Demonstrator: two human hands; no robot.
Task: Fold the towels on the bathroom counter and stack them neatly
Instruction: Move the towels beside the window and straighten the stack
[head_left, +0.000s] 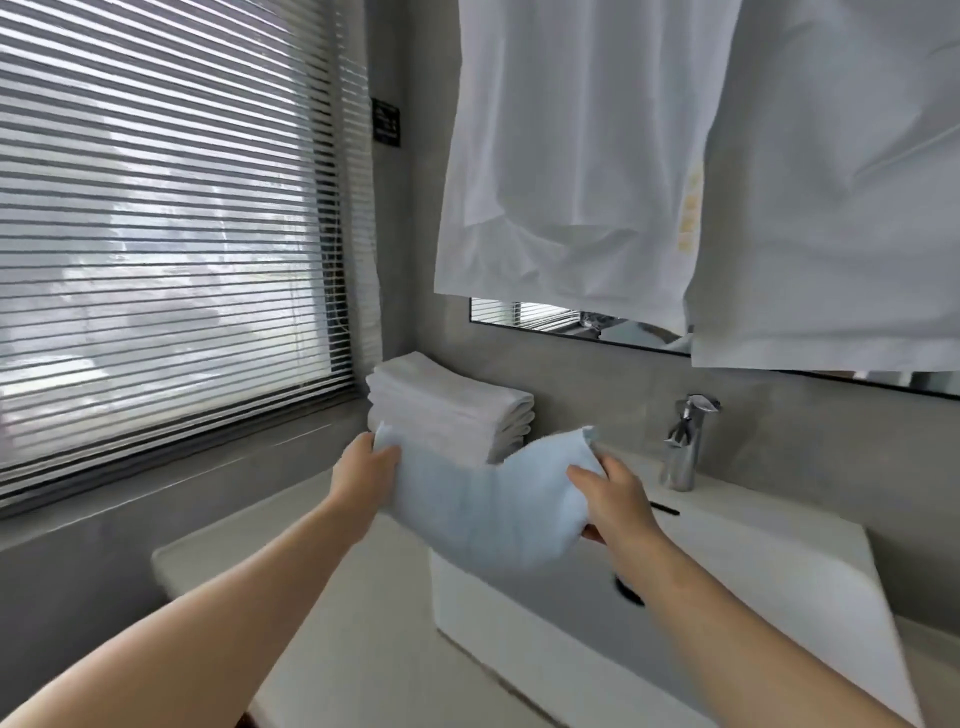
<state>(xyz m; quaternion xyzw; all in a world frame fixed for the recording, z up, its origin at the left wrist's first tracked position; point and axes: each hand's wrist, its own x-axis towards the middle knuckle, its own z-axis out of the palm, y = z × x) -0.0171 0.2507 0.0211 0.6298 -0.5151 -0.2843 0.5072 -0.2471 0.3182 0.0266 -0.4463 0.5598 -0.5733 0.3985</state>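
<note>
**A:** Grip status?

**B:** On the left hand (363, 470) the fingers (388, 453) were curled round the left end of the blue towel (488, 504), thumb on top. The right hand (618, 501) pinched the right end, with the thumb over and the other fingers under. Both hands had cloth and neither was slack.

**A:** Where was the towel?

**B:** It was in the air, sagging between the two hands over the back left corner of the sink (753, 597). It was just in front of the white stack (447, 405) and looked clear of the tabletop (311, 551). It looked already folded down to a small pad, but I couldn't count the layers.

**A:** And the stack?

**B:** Folded white towels were piled at the back left corner of the tabletop, by the window (156, 234). The edges were roughly aligned.

**A:** Progress?

**B:** Late stage, by my read. The white ones were folded and stacked, and the blue one was folded and in hand. What was left was to set it on top and square it up. I saw no other loose towels on the tabletop. Two white cloths (571, 156) hung over the mirror (540, 316), and I couldn't tell whether those counted.
</note>
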